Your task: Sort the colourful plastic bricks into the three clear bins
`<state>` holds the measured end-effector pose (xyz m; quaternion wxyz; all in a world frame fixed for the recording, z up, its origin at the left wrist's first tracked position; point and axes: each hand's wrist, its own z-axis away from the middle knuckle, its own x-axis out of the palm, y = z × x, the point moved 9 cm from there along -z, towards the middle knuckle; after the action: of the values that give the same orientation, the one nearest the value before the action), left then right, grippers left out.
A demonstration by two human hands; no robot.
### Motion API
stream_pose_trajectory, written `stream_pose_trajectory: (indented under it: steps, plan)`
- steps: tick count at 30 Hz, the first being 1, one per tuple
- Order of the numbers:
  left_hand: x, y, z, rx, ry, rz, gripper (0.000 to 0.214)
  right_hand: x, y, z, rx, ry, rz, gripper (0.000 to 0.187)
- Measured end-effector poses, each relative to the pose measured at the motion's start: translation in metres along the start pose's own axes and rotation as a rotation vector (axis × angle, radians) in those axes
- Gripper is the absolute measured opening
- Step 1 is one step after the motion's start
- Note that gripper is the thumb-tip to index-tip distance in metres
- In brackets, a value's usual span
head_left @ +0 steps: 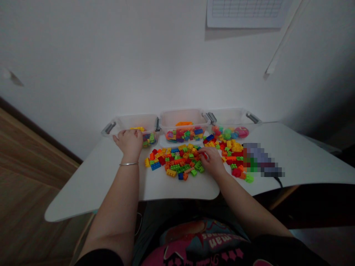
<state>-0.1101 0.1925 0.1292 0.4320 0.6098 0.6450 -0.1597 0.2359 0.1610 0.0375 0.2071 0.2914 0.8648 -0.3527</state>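
A pile of small coloured plastic bricks (180, 162) lies spread on the white table (91, 181) in front of me. My left hand (129, 142) rests over the front rim of the left clear bin (130, 123), fingers curled, a thin bangle on the wrist; what it holds, if anything, is hidden. My right hand (212, 159) lies on the brick pile with fingers bent and fingertips pinching among red and orange bricks.
Three clear plastic bins stand in a row against the wall: the middle bin (183, 122) holds mixed bricks, the right bin (233, 120) holds rounder pink and green pieces. A blurred patch (262, 160) with a dark cable lies to the right. Wooden floor lies left.
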Motion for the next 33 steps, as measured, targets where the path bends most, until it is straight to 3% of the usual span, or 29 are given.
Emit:
stream_pose_trajectory:
  steps: [5,9,14,17,25,33]
  plan:
    - [-0.005,0.004,0.01,0.041,0.059,0.13,0.045,0.003,0.004,0.0,0.02,-0.011,0.008,0.018]
    - [-0.004,0.031,0.04,0.164,0.045,0.215,0.05,0.004,0.003,0.001,0.025,-0.028,0.02,0.019]
    - [0.027,0.083,0.093,0.435,-0.162,0.243,0.047,0.004,0.005,0.001,0.044,-0.037,0.041,0.02]
    - [0.048,0.099,0.118,0.541,-0.283,0.198,0.044,0.004,0.009,0.002,0.066,-0.028,0.067,0.021]
    - [0.066,0.088,0.125,0.506,-0.296,0.171,0.037,0.011,0.028,0.009,0.202,-0.044,0.186,0.035]
    - [0.071,0.087,0.125,0.5,-0.317,0.176,0.036,0.02,0.042,0.008,0.231,-0.099,0.091,0.025]
